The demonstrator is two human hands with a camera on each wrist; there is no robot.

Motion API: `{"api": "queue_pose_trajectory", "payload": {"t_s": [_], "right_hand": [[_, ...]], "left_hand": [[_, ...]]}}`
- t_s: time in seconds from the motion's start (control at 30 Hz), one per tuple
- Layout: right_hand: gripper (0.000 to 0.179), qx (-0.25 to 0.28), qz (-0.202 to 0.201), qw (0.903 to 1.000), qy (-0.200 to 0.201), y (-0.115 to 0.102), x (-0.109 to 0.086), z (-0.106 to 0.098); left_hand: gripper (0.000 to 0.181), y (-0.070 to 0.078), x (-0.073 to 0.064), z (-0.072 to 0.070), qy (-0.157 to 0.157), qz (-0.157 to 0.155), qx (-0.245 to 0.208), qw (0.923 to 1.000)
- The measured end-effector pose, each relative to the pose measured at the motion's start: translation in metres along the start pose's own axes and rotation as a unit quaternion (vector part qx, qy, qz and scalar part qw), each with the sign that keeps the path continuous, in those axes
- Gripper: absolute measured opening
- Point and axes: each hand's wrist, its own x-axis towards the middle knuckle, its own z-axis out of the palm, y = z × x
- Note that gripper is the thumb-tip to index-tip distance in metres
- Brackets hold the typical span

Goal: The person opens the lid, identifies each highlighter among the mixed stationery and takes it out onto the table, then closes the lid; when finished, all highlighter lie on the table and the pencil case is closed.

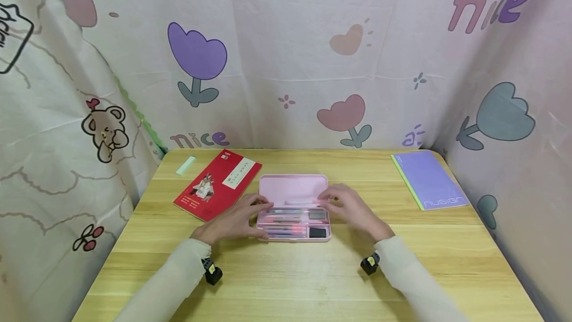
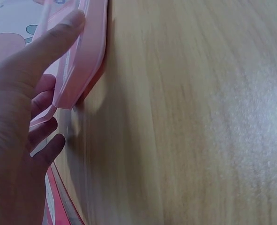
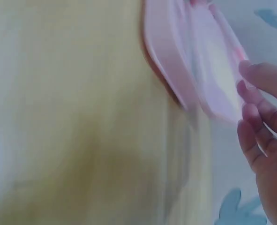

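Note:
A pink pencil case (image 1: pixel 293 183) stands open on the table, its lid raised at the back. Several pens (image 1: pixel 283 231) fill its left part, and a black block (image 1: pixel 318 233) sits in the front right compartment. My left hand (image 1: pixel 237 217) holds the case's left end; in the left wrist view the thumb (image 2: pixel 58 40) lies on the rim and the other fingers are behind. My right hand (image 1: pixel 350 208) pinches the end of a slim, clear-and-pink pen (image 1: pixel 304 202) in front of the lid. In the right wrist view, that pen (image 3: pixel 228 33) runs away from the thumb.
A red booklet (image 1: pixel 212 188) lies behind the left hand, with a pale green strip (image 1: pixel 185 165) to its left. At the back right lies a purple notebook (image 1: pixel 429 180). Printed curtains (image 1: pixel 277 39) hang behind and beside the wooden table (image 1: pixel 286 282).

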Motion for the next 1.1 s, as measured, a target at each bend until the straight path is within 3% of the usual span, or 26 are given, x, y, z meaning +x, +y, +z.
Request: {"api": "queue_pose_trajectory", "payload": {"t_s": [0.3, 0.53, 0.83, 1.1], "right_hand": [[0.017, 0.003, 0.047, 0.9962, 0.074, 0.032, -0.013, -0.044], [0.017, -0.006, 0.093, 0.9894, 0.111, 0.067, -0.02, -0.068], [0.019, 0.007, 0.142, 0.9833, 0.113, 0.106, -0.03, -0.075], [0.018, -0.006, 0.172, 0.9796, 0.104, 0.12, -0.032, -0.075]], "left_hand": [[0.093, -0.002, -0.001, 0.0, 0.0, -0.005, -0.002, 1.0], [0.092, -0.001, -0.001, 0.0, 0.0, 0.0, -0.011, 0.9999], [0.091, 0.0, 0.0, 0.002, -0.005, -0.007, -0.007, 0.9999], [0.091, 0.0, 0.0, 0.002, -0.002, -0.002, -0.007, 1.0]]}}
